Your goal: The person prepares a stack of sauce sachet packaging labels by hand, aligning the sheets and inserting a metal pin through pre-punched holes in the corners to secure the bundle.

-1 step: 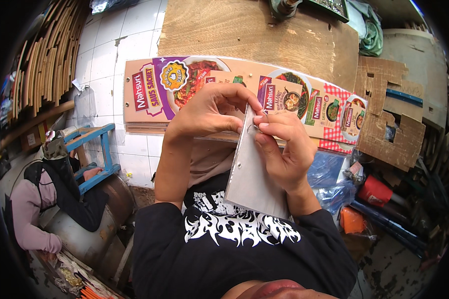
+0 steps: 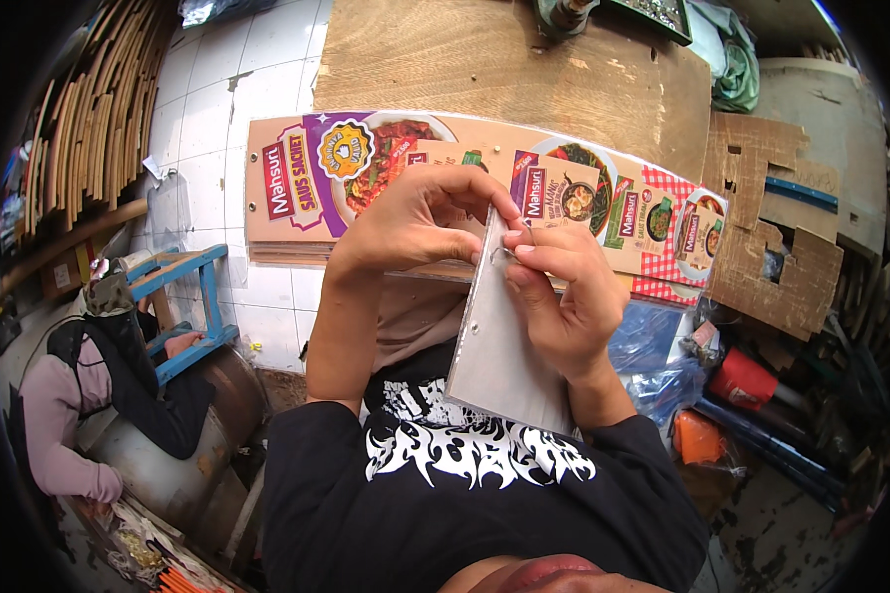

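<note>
A pale grey, flat panel point(image 2: 499, 366) is tilted up in front of my chest, its lower end near my black shirt. Along its left edge sits a small metal eyelet point(image 2: 475, 327). My left hand point(image 2: 405, 222) is curled, pinching the panel's upper edge with fingertips and thumb. My right hand point(image 2: 569, 296) is closed at the same end, its thumb and fingers pinching a thin, wire-like metal piece point(image 2: 505, 251) against the panel's face. Beyond my hands lies a stack of long printed boards point(image 2: 311, 212) with food pictures and eyelets at the left end.
The stack rests by a wooden tabletop point(image 2: 445, 64). Torn cardboard point(image 2: 781, 287) lies at right, near clear plastic wrap point(image 2: 653, 381) and a red object point(image 2: 744, 379). At left are a blue frame point(image 2: 183, 368), a metal tank point(image 2: 163, 484), a mauve sleeve point(image 2: 54, 425) and stacked brown sheets point(image 2: 94, 119).
</note>
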A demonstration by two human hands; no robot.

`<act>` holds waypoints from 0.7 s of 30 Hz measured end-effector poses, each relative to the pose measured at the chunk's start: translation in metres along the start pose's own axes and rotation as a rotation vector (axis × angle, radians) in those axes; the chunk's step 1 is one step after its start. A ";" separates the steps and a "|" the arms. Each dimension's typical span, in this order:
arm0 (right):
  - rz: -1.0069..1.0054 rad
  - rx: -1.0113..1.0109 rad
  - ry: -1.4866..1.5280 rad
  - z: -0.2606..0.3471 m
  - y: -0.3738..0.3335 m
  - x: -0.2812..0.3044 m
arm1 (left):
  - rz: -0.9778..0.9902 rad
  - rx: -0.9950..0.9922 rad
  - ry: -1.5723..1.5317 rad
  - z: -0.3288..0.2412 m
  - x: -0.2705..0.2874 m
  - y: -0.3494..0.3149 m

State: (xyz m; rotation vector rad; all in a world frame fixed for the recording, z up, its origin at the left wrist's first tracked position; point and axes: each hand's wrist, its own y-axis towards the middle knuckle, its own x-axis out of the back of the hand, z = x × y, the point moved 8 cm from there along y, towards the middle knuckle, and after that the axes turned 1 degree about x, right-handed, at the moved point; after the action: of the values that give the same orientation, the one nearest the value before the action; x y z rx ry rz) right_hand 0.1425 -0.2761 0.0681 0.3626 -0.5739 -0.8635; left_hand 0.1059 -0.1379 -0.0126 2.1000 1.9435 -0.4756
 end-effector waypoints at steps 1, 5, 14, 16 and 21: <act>-0.013 0.029 -0.009 0.002 0.000 0.001 | 0.001 0.011 -0.005 0.001 0.000 0.000; 0.000 0.080 -0.041 0.009 0.002 0.001 | 0.033 -0.012 -0.007 0.000 -0.001 0.001; 0.020 0.140 -0.075 0.015 0.002 0.000 | 0.025 0.034 -0.039 -0.004 -0.003 0.001; 0.006 0.125 -0.076 0.015 0.003 0.001 | 0.024 0.036 -0.047 -0.002 -0.003 0.001; -0.024 0.067 -0.098 0.013 0.001 0.004 | 0.024 0.000 -0.083 -0.002 -0.004 0.002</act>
State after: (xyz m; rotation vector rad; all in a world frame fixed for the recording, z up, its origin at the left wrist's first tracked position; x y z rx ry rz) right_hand 0.1378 -0.2795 0.0799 0.3898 -0.6920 -0.8903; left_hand 0.1073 -0.1409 -0.0093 2.0668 1.8708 -0.5483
